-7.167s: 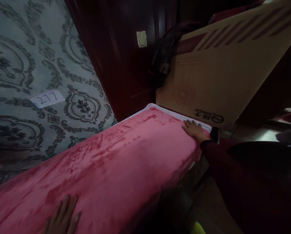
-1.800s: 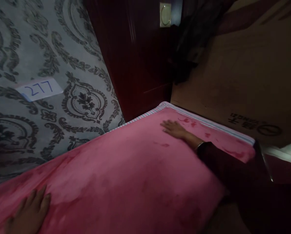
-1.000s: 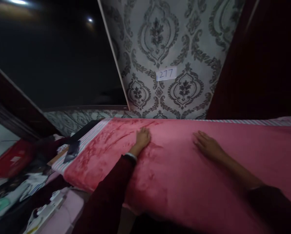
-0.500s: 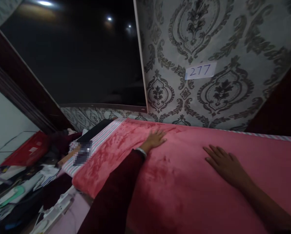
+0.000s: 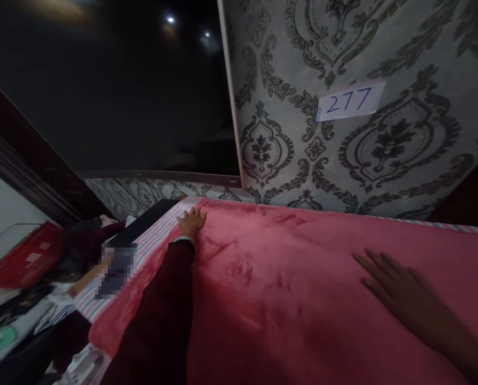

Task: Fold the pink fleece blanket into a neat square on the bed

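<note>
My left hand (image 5: 191, 224), fingers spread wide and holding nothing, lies left of centre, where the pink blanket (image 5: 279, 283) meets a striped band (image 5: 162, 229). My right hand (image 5: 409, 294), fingers empty and slightly parted, sits at lower right, touching or just above the blanket; I cannot tell which. The blanket fills the lower middle and right. Flat palms and light, even pressure should, I judge, smooth it best. Beyond, a black screen (image 5: 114, 96) fills the upper left.

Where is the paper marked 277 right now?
In the head view, the 277 paper is right of center on the patterned wall, right of the black screen and above the pink cloth.
</note>
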`<action>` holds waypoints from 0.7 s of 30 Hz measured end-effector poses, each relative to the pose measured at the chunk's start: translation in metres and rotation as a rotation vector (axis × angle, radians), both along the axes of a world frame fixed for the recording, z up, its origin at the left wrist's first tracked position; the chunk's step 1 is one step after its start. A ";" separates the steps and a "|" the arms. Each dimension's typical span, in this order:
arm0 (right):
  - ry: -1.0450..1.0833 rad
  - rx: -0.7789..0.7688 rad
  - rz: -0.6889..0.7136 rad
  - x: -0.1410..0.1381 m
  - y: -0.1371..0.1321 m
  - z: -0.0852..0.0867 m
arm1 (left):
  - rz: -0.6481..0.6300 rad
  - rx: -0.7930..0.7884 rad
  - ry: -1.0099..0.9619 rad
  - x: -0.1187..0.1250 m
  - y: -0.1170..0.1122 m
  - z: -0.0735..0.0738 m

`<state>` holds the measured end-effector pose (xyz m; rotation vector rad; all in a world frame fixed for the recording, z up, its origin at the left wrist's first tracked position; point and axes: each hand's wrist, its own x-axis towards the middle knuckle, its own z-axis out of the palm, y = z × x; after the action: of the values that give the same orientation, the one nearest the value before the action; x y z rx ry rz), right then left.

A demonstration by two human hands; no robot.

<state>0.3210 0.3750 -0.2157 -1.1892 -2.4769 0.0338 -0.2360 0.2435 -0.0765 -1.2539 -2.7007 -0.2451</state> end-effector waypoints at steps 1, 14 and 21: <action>-0.014 -0.009 -0.012 -0.002 -0.003 0.005 | 0.006 -0.012 -0.010 0.004 0.006 0.004; -0.130 -0.025 -0.007 -0.004 -0.012 0.026 | -1.152 -0.284 -0.115 0.259 0.128 -0.045; -0.084 0.019 0.009 0.004 -0.008 0.009 | -0.605 -0.244 -0.122 0.121 0.111 -0.035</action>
<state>0.3252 0.3672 -0.2068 -1.1944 -2.5496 -0.0385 -0.1154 0.3546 -0.1117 -2.1751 -2.4185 -0.0569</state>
